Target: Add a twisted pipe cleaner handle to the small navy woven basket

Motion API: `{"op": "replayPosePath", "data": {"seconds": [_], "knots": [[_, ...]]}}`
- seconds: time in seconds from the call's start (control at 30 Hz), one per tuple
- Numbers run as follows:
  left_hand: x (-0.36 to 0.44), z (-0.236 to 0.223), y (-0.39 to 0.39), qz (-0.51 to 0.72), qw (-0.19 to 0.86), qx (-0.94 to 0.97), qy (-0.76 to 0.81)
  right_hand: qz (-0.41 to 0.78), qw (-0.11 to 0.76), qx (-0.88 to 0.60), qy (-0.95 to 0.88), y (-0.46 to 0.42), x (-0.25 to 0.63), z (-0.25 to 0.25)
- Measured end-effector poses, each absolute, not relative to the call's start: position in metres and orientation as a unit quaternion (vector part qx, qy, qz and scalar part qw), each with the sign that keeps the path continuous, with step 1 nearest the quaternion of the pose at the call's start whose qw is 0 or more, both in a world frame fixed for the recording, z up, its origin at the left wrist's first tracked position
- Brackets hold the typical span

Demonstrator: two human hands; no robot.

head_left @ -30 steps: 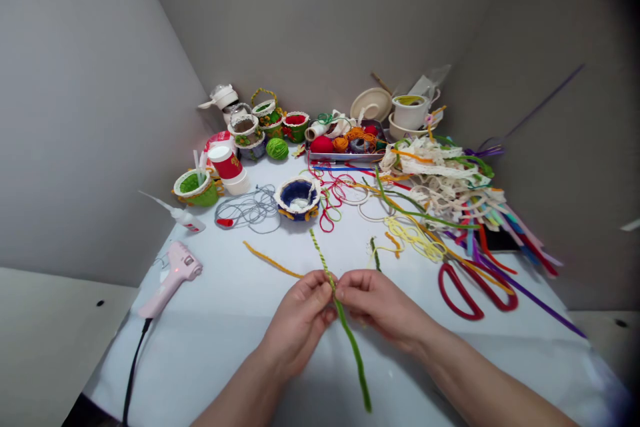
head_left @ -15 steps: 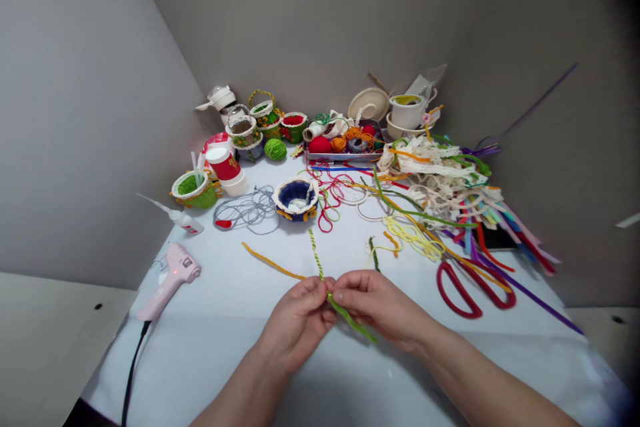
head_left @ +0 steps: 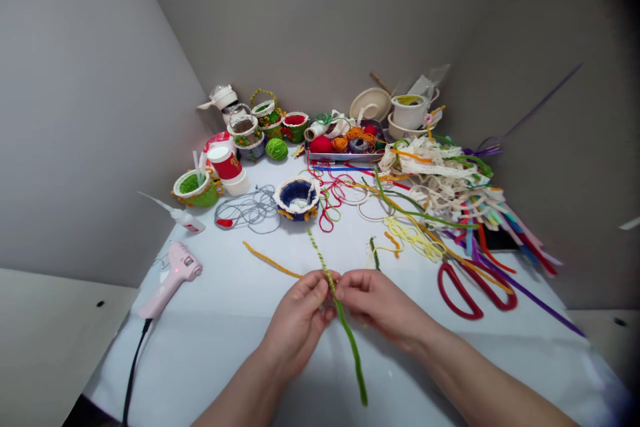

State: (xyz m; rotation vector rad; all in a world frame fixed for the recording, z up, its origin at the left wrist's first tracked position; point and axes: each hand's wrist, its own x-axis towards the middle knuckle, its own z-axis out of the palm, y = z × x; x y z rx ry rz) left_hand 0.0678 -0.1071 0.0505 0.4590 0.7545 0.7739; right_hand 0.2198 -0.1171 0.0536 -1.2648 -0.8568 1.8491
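grey walls (head_left: pixel 320 20) round white tabletop (head_left: pixel 235 353). far left, pink glue gun (head_left: pixel 173 278), black cord (head_left: pixel 132 367) trailing. next, orange strip (head_left: pixel 270 259), near end at my left hand (head_left: pixel 297 323). blue pot (head_left: pixel 295 217) beyond. my left hand grips green fuzzy strip (head_left: pixel 353 344), yellow spiralling round upper part, plain end toward me. my right hand (head_left: pixel 383 307) pinches same strip, fingertips near left's. farther right, red-handled scissors (head_left: pixel 509 303).

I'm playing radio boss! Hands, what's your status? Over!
Left hand, right hand: both pinching twisted green-and-yellow pipe cleaners. Green tail free. Blue basket beyond, seemingly not blocking.
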Motion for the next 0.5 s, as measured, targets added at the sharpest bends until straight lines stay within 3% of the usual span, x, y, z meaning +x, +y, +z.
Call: {"op": "replayPosePath", "data": {"seconds": [0.17, 0.5], "knots": [[0.0661, 0.0518, -0.1057, 0.349, 0.825, 0.253, 0.366, 0.643, 0.349, -0.531, -0.428, -0.1186, 0.2226, 0.0560], [0.0646, 0.0465, -0.1022, 0.349, 0.860, 0.156, 0.339, 0.711, 0.356, -0.486, -0.363, -0.1166, 0.2221, 0.0582]]}}
